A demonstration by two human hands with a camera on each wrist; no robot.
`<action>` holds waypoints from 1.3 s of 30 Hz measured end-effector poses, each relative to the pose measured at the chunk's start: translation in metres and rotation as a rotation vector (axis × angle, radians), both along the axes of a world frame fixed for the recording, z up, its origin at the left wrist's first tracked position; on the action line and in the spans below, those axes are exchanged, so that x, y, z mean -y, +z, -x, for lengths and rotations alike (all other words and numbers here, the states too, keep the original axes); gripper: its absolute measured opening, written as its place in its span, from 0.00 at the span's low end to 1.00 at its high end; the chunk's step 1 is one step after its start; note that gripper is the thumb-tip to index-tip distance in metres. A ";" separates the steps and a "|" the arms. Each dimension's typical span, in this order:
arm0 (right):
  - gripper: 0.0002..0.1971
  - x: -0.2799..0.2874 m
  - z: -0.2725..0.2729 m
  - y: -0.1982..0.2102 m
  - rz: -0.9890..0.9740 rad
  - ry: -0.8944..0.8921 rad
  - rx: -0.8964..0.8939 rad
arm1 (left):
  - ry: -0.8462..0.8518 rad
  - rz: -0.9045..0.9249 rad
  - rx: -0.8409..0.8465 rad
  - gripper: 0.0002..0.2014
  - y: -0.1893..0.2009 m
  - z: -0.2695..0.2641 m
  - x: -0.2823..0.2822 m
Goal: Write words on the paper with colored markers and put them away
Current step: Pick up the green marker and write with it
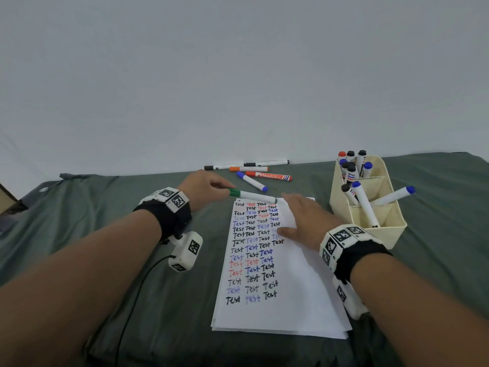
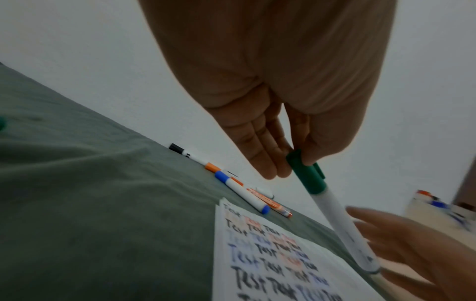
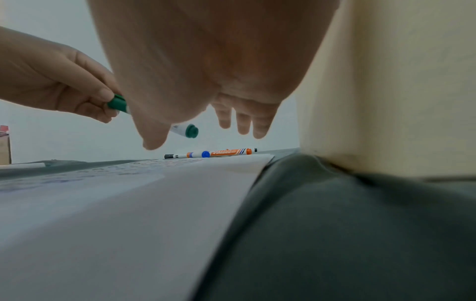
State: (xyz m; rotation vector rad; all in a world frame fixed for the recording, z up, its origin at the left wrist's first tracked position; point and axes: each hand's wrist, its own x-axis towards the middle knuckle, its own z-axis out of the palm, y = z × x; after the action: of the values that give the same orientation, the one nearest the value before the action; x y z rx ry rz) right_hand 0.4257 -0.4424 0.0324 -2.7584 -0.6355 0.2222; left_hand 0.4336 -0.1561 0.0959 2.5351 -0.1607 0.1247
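A white marker with a green cap [image 1: 251, 196] [image 2: 332, 207] [image 3: 185, 130] hangs just above the top edge of the paper [image 1: 291, 292]. My left hand [image 1: 209, 188] [image 2: 288, 158] pinches its green cap end between thumb and fingers. My right hand [image 1: 304, 215] [image 3: 231, 120] hovers over the paper's upper right part with fingers straight and spread, close to the marker's far end, holding nothing. The paper [image 2: 257, 254] [image 3: 128, 203] carries rows of "Test" in black, blue and red.
Several loose markers [image 1: 251, 172] [image 2: 242, 191] [image 3: 211, 153] lie on the green cloth [image 1: 105, 234] by the wall. A cream organizer [image 1: 370, 207] [image 3: 386, 91] with several markers stands right of the paper, close to my right wrist.
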 end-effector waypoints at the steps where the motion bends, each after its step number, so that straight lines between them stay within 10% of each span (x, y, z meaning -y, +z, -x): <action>1: 0.46 0.000 0.002 0.003 -0.031 0.004 0.016 | -0.039 0.017 -0.009 0.10 -0.001 0.003 0.005; 8: 0.12 -0.009 0.009 0.018 0.061 0.020 0.075 | -0.192 -0.144 0.018 0.10 -0.009 0.018 0.050; 19: 0.08 -0.008 0.004 0.011 0.006 0.055 0.079 | -0.307 -0.654 0.014 0.15 -0.038 0.024 0.075; 33: 0.09 -0.007 0.010 0.018 0.013 0.056 0.071 | -0.142 -0.492 -0.148 0.32 -0.040 0.028 0.049; 39: 0.08 -0.007 0.011 0.019 0.021 0.025 0.090 | 0.013 -0.442 -0.131 0.24 -0.055 0.040 0.006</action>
State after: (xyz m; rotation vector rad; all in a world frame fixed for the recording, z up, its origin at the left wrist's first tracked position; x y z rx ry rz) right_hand 0.4150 -0.4354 0.0515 -2.7949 -0.6938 0.1113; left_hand 0.3939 -0.1618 0.0410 2.9736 -0.1315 -0.0818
